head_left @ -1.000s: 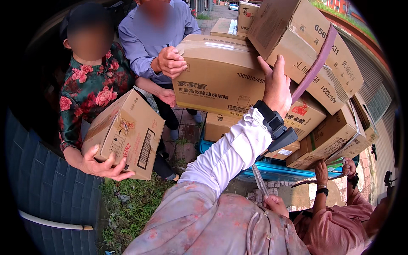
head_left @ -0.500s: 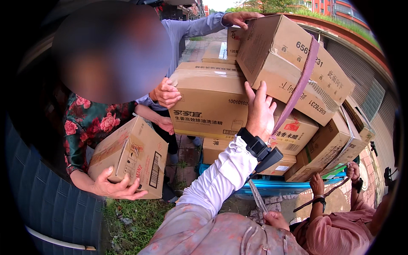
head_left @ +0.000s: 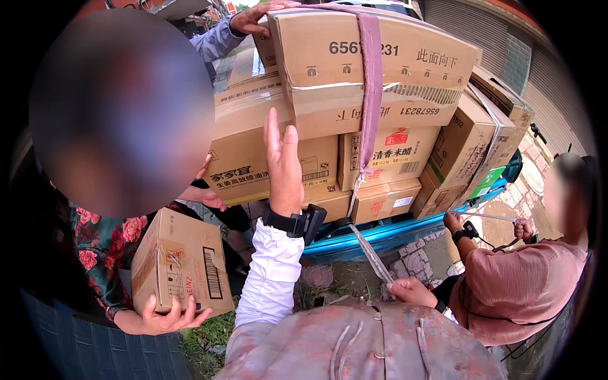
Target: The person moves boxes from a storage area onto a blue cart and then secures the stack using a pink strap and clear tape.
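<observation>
My left hand [head_left: 285, 166] is raised with its fingers stretched, in front of the lower left part of a large top carton [head_left: 418, 63]; I cannot tell whether it touches the stack. A purple strap [head_left: 369, 82] runs over this carton and down its front. Lower, it joins a pale grey strap [head_left: 370, 252], which passes a dark piece at the blue vehicle rail and slants to my right hand [head_left: 411, 292]. That hand is closed round the grey end. A brown vinegar carton [head_left: 415, 152] and a wide detergent carton [head_left: 320, 158] sit beneath.
At left, a person in a floral sleeve holds a small carton [head_left: 180, 256]. Another hand [head_left: 253, 19] rests on the stack's top left. At right, a person in pink [head_left: 519, 285] pulls a thin strip. A blue rail [head_left: 380, 234] edges the load; grass [head_left: 206, 335] lies below.
The view has swung right and the top carton looks more level. My left hand has moved left, away from the purple strap. My right hand keeps hold of the grey strap.
</observation>
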The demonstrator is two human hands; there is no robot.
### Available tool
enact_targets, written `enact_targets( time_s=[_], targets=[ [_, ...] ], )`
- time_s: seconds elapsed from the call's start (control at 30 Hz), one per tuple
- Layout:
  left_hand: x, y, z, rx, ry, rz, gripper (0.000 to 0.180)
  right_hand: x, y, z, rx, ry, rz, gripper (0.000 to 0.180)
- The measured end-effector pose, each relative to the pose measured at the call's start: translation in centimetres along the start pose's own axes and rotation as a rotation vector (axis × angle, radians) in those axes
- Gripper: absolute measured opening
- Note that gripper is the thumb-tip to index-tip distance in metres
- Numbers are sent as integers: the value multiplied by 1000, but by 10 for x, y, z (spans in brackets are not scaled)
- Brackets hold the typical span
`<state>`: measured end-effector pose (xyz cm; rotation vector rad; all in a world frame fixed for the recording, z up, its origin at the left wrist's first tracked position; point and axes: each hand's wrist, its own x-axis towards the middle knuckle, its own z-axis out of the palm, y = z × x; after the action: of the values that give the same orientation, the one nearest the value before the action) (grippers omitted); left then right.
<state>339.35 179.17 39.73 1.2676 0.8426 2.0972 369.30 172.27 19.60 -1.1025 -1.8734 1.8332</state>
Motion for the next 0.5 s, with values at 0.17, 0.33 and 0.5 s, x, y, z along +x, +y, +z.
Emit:
enact_targets(
  time_s=[0.17, 0.33, 0.5],
  targets=[
    [31, -51, -9, 550, -54, 260, 78, 0, 2, 10, -11, 31, -50, 42],
    [36, -73, 7, 679, -14, 367, 85, -17, 3, 14, -136, 102, -85, 42],
    [35, -83, 9, 695, -8, 414, 84, -29, -1, 21, -246, 207, -155, 40]
  ],
)
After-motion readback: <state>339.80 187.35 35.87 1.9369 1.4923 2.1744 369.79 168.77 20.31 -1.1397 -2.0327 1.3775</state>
